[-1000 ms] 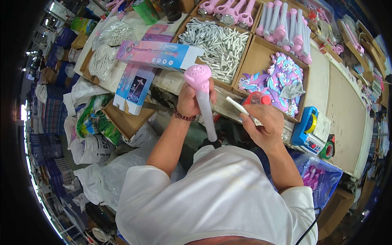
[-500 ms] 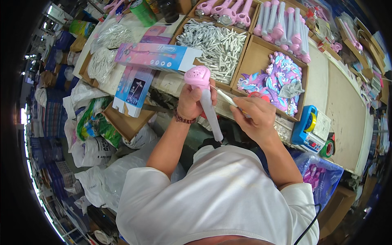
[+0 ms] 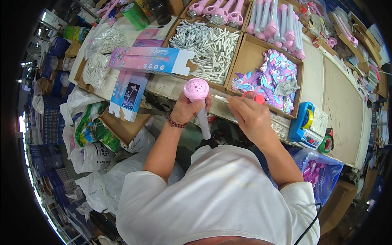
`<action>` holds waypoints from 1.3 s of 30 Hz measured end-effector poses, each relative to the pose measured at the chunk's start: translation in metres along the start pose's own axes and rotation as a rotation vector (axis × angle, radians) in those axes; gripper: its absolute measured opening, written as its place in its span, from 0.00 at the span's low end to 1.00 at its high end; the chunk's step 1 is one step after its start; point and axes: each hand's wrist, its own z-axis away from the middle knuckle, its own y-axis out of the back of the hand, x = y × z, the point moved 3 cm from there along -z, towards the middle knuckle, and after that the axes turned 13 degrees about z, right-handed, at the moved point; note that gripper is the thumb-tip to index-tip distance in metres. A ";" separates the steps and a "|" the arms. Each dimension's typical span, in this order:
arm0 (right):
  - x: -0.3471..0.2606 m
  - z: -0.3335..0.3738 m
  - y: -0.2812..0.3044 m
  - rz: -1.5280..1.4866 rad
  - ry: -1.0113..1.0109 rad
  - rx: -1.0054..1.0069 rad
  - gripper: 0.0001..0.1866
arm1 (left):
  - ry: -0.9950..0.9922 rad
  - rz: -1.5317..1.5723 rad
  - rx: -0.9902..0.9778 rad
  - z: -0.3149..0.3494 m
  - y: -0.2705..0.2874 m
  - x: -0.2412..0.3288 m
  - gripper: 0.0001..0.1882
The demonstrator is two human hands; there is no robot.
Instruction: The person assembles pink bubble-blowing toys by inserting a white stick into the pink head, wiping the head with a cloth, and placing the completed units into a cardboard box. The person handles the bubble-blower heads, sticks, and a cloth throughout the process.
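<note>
Many white sticks [image 3: 216, 61] crowd a brown-cardboard tray [image 3: 233, 64] by a blue-pink carton [image 3: 141, 60]; my left hand [image 3: 186, 108] holds a pink-domed wand [image 3: 196, 88], my right hand [image 3: 252, 116] a white rod [image 3: 221, 99].

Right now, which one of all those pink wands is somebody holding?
The pink-headed wand gripped in the left hand; the similar wands lie bunched near the picture's upper right, with no hand on them.

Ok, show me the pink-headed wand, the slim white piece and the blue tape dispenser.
Pink-headed wand [image 3: 196, 88], head view: on its round pink top.
Slim white piece [image 3: 221, 99], head view: on its exposed end.
Blue tape dispenser [image 3: 297, 125], head view: on its blue left side.
</note>
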 end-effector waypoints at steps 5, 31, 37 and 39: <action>0.004 0.005 -0.006 -0.084 -0.125 -0.194 0.07 | -0.036 -0.057 -0.014 -0.001 0.001 0.001 0.29; 0.005 0.028 -0.022 -0.194 -0.152 -0.136 0.14 | 0.060 -0.238 -0.015 0.007 -0.012 -0.007 0.23; 0.004 0.034 -0.026 -0.090 -0.203 -0.168 0.10 | 0.030 -0.234 -0.043 0.009 -0.017 -0.012 0.24; 0.005 0.029 -0.021 -0.052 -0.194 -0.195 0.10 | 0.047 -0.264 -0.062 0.009 -0.019 -0.009 0.25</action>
